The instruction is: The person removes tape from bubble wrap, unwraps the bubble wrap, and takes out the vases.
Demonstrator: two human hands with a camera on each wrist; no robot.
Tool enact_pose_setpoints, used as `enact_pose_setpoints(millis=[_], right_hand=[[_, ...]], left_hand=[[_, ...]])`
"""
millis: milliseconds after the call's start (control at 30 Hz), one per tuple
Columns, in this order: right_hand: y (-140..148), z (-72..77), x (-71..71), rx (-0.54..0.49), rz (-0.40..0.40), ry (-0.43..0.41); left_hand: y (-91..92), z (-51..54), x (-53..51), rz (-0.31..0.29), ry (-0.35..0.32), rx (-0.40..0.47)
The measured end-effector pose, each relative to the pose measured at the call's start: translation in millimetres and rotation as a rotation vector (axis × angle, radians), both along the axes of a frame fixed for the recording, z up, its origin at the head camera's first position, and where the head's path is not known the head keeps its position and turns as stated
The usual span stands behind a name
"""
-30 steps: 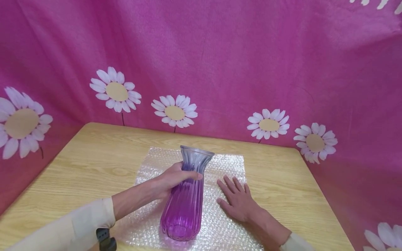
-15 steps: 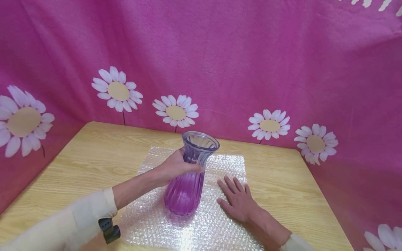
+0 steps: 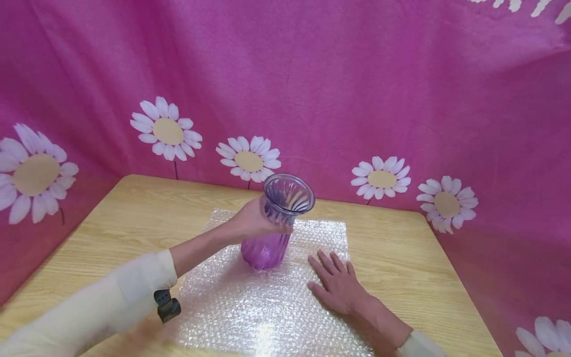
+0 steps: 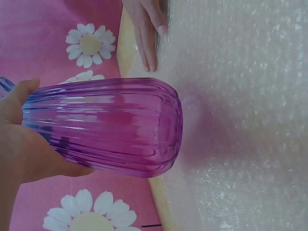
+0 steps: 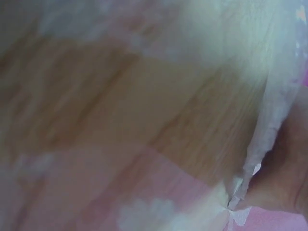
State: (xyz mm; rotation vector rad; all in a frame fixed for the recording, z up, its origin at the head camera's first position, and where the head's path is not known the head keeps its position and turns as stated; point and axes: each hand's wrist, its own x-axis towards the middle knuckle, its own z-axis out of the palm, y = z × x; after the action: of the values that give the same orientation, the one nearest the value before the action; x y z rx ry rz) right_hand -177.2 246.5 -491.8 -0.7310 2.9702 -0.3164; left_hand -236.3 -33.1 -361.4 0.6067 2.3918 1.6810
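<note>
My left hand (image 3: pixel 254 220) grips a ribbed glass vase (image 3: pixel 267 250) round its neck. The vase is bluish-grey at its flared mouth and purple towards its base. It tilts, mouth up and leaning slightly right. In the left wrist view the base of the vase (image 4: pixel 144 127) appears held apart from the bubble wrap (image 4: pixel 240 125), over a faint purple shadow. Fingers spread, my right hand (image 3: pixel 336 285) rests on the right side of the bubble wrap (image 3: pixel 250 307). The right wrist view is blurred, with part of the hand (image 5: pixel 284 178) beside a clear sheet edge.
The bubble wrap lies flat on a light wooden table (image 3: pixel 401 248). A pink cloth (image 3: pixel 312 89) printed with daisies hangs behind the table and along both sides. A dark watch-like device (image 3: pixel 167 305) sits at the left sleeve.
The left hand has moved the vase up and away, towards the back of the bubble wrap. Its mouth has tipped towards the head camera, and its opening now shows. The right hand stays in place.
</note>
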Motion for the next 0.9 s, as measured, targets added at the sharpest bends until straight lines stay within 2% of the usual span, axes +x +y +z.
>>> enact_pose_setpoints(millis=[133, 333, 567, 700, 900], right_hand=[[0.5, 0.3, -0.5, -0.001, 0.0, -0.013], [0.2, 1.8, -0.7, -0.002, 0.007, -0.032], [0.5, 3.2, 0.0, 0.006, 0.002, -0.03], [0.8, 4.7, 0.6, 0.005, 0.0, -0.038], [0.7, 4.4, 0.5, 0.005, 0.005, -0.045]], left_hand=[[0.4, 0.4, -8.9, -0.002, 0.036, -0.022], [2.1, 3.1, -20.2, -0.006, -0.017, 0.077], [2.8, 2.4, -36.9, 0.07, -0.076, 0.145], [3.2, 0.6, -46.8, 0.102, -0.095, 0.232], [3.1, -2.7, -61.3, 0.175, -0.102, 0.294]])
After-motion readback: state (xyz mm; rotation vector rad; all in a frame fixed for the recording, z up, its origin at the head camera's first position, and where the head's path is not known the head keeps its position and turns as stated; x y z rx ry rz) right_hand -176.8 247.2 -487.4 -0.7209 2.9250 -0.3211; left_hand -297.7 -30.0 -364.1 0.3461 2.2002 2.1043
